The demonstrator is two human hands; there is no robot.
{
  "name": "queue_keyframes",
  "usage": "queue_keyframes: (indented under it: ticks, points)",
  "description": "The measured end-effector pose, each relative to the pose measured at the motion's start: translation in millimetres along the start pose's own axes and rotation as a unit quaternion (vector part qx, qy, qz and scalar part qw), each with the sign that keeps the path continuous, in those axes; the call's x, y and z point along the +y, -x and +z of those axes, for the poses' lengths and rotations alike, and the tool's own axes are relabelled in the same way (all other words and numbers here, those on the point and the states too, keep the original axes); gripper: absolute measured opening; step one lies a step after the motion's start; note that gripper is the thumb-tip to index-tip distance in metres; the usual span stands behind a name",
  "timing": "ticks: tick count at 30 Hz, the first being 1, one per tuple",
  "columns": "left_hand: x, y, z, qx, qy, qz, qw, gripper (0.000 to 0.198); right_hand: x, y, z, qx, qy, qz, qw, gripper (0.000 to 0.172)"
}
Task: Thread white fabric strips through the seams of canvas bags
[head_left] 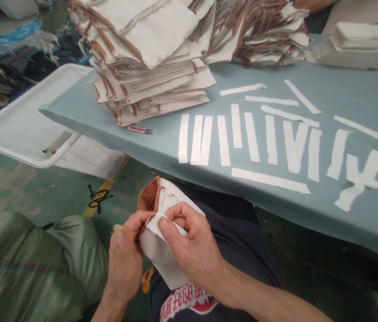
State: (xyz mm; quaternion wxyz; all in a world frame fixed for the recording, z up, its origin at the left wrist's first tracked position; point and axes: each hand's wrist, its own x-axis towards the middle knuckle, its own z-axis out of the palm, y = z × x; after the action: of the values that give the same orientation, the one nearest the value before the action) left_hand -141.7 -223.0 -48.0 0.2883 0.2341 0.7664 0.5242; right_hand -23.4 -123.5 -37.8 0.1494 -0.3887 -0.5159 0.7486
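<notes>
Over my lap, both hands pinch a cream fabric piece (162, 257) with a brown lining and trim at its top. My left hand (125, 259) grips its left edge with fingers closed. My right hand (194, 248) holds the folded white corner between thumb and forefinger. Loose threads show on the fabric's upper part. The table edge (209, 179) runs just above my hands.
On the blue-grey table lie several white tape strips (252, 136), pink thread snips (140, 130) and tall stacks of cream and brown fabric pieces (152, 67). A white tray (24, 120) stands at left. A green sack (35, 264) sits on the floor below left.
</notes>
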Motion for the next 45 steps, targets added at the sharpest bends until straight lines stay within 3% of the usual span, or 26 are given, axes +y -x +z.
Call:
queue_keyframes:
  ticks: [4,10,20,28,34,41,45]
  points:
    - [-2.8,-0.9,-6.0,-0.04,-0.056,0.046,0.997,0.049,2.6,-0.6,1.2,0.004,-0.002,-0.004,1.0,0.029]
    - [-0.1,-0.3,-2.8,-0.027,-0.072,0.091,0.993,0.033,4.4,0.3,1.9,0.006,0.008,-0.004,1.0,0.032]
    - [3.2,1.8,1.0,-0.006,-0.08,0.084,0.993,0.03,2.6,0.3,1.4,0.013,0.034,-0.009,0.999,0.028]
    - [19.1,-7.5,-4.7,-0.099,-0.07,0.072,0.99,0.031,-11.1,-6.6,-18.3,-0.025,0.068,-0.007,0.997,0.03]
    - [37.5,-16.4,-7.9,-0.17,-0.102,0.129,0.972,0.031,-12.9,-8.0,-24.7,-0.031,0.05,-0.007,0.998,0.032]
    - [50.1,-19.9,7.5,-0.096,-0.175,0.172,0.965,0.026,-9.4,-10.1,-31.3,-0.047,0.037,-0.029,0.998,0.035]
    - [54.2,-20.8,15.9,-0.084,-0.205,0.198,0.955,0.025,-10.8,-11.8,-38.3,-0.048,0.037,-0.045,0.997,0.039]
